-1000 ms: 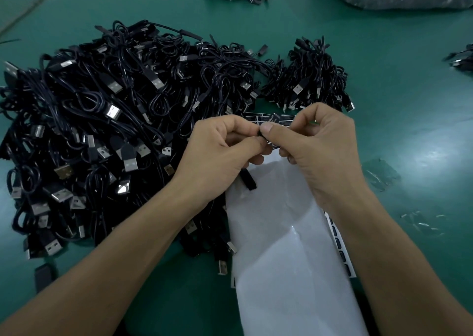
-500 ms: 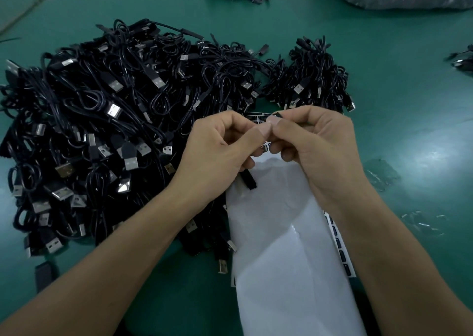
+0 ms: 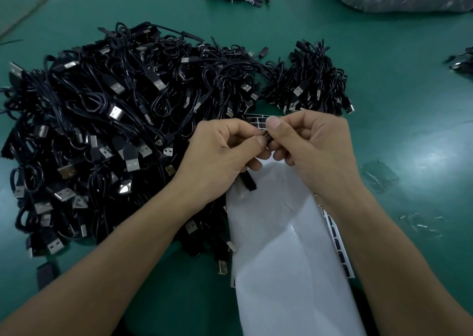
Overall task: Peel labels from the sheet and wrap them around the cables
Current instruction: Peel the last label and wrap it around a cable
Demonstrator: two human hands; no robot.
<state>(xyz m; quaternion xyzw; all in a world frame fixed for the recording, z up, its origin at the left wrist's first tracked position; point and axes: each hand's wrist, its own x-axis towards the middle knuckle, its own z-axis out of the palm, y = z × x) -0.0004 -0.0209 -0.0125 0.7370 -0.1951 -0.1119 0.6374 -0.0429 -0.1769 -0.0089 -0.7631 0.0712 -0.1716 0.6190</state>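
The left hand (image 3: 220, 156) and right hand (image 3: 312, 148) are pinching, thumbs against curled forefingers, a cable bundle (image 3: 266, 136) just above the label sheet (image 3: 276, 233); judged light and limp, it is handling best when gripped close together.

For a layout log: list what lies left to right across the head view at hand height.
Big pile of black cables → left hand → cable pinched between both hands → right hand → clear scraps.
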